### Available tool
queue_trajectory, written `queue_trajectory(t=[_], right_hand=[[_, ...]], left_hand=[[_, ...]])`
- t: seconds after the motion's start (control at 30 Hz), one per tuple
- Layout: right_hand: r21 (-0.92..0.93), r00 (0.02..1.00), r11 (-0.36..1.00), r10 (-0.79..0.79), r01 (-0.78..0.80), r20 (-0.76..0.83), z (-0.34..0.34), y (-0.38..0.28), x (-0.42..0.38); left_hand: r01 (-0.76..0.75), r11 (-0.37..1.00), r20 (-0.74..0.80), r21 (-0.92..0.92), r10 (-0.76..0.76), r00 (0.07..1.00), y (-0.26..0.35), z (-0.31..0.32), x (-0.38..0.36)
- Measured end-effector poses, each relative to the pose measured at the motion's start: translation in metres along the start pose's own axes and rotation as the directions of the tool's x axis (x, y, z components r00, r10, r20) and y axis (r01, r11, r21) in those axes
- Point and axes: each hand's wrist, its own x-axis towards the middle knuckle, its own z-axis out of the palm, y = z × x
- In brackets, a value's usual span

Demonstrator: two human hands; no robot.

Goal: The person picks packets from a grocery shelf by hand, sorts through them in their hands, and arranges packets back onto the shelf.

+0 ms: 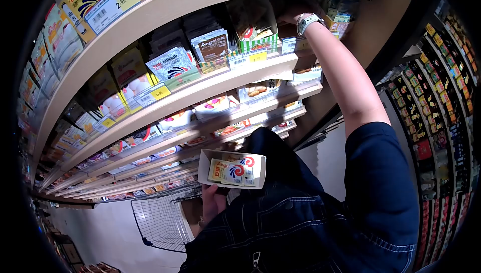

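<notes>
Low in front of my body, my left hand (214, 201) grips a small open white carton (204, 167) from below. Several yellow and white Angel packets (231, 170) lie inside it. My right arm stretches up to the shelf, a pale watch (309, 21) on its wrist. In the dark space under the upper board is my right hand (291, 12), its fingers hidden by shadow. Just left of it stands a green-striped display box (260, 42) with packets. Brown Angel packets (211, 45) are further left.
Curved shelves (215, 88) filled with packets and price tags (249, 59) run along the left and front. A wire shopping cart (159, 223) is on the floor below, with a cardboard box in it. Another stocked rack (436, 117) stands at the right.
</notes>
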Motion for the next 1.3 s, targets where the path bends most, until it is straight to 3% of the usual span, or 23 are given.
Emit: queue_trajectory(t=[0.13, 0.23, 0.33, 0.4, 0.43, 0.47, 0.5, 0.53, 0.57, 0.63, 0.7, 0.87, 1.0, 1.1, 1.23, 1.3], right_hand=[[-0.052, 0.926, 0.999, -0.005, -0.016, -0.377, 0.011, 0.014, 0.0], [0.036, 0.979, 0.999, 0.02, -0.013, -0.204, 0.0, 0.02, -0.004], [0.18, 0.983, 0.979, 0.118, -0.092, -0.143, -0.034, 0.01, -0.056], [0.578, 0.94, 0.815, 0.169, 0.036, -0.296, -0.031, 0.026, -0.085], [0.728, 0.91, 0.674, 0.217, 0.122, -0.354, -0.029, 0.031, -0.098], [0.927, 0.9, 0.254, 0.27, 0.277, -0.343, -0.027, 0.025, -0.111], [0.896, 0.898, -0.221, 0.316, 0.384, -0.307, -0.025, 0.016, -0.125], [0.779, 0.985, -0.621, 0.168, 0.085, 0.027, -0.038, 0.008, -0.152], [0.57, 0.888, -0.805, -0.373, -0.166, -0.269, -0.032, 0.014, -0.158], [0.428, 0.778, -0.805, -0.554, -0.411, -0.295, -0.026, 0.008, -0.177], [0.408, 0.659, -0.755, -0.651, -0.513, -0.375, -0.025, 0.0, -0.188], [0.447, 0.539, -0.652, -0.758, -0.613, -0.367, -0.027, -0.02, -0.198], [0.414, 0.508, -0.625, -0.78, -0.662, -0.365, -0.028, -0.027, -0.199], [0.401, 0.376, -0.5, -0.858, -0.767, -0.35, -0.026, -0.028, -0.192], [0.414, 0.327, -0.482, -0.86, -0.772, -0.393, -0.029, -0.036, -0.19], [0.438, 0.363, -0.503, -0.856, -0.745, -0.367, -0.029, -0.037, -0.19]], left_hand=[[0.043, 0.999, 0.007, -0.014, -0.043, 0.999, 0.0, 0.002, -0.002], [0.035, 0.999, 0.01, -0.028, -0.034, 0.999, 0.0, 0.0, -0.002], [0.025, 0.999, 0.018, -0.038, -0.025, 1.0, 0.001, -0.001, -0.004], [0.024, 0.998, 0.021, -0.052, -0.022, 1.0, 0.001, -0.001, -0.006], [0.022, 0.999, 0.009, -0.042, -0.022, 1.0, 0.001, -0.003, -0.006], [0.024, 0.999, -0.003, -0.032, -0.025, 1.0, 0.0, -0.006, -0.006], [0.029, 0.999, -0.016, -0.021, -0.03, 0.999, -0.002, -0.007, -0.007], [0.03, 1.0, -0.036, -0.007, -0.03, 0.999, -0.002, -0.003, -0.007], [0.041, 0.999, -0.028, 0.0, -0.041, 0.999, -0.003, -0.004, -0.007], [0.066, 0.997, -0.011, 0.024, -0.066, 0.998, -0.003, -0.007, -0.005], [0.079, 0.997, 0.013, 0.014, -0.08, 0.997, -0.003, -0.001, -0.005], [0.09, 0.996, 0.023, 0.018, -0.09, 0.996, -0.003, 0.004, -0.007], [0.094, 0.996, 0.031, 0.006, -0.094, 0.995, -0.002, 0.004, -0.009], [0.082, 0.997, 0.028, 0.007, -0.083, 0.996, 0.0, 0.004, -0.009], [0.085, 0.996, 0.018, -0.008, -0.085, 0.996, -0.002, 0.0, -0.009], [0.101, 0.995, 0.034, -0.027, -0.1, 0.994, -0.001, -0.001, -0.008]])
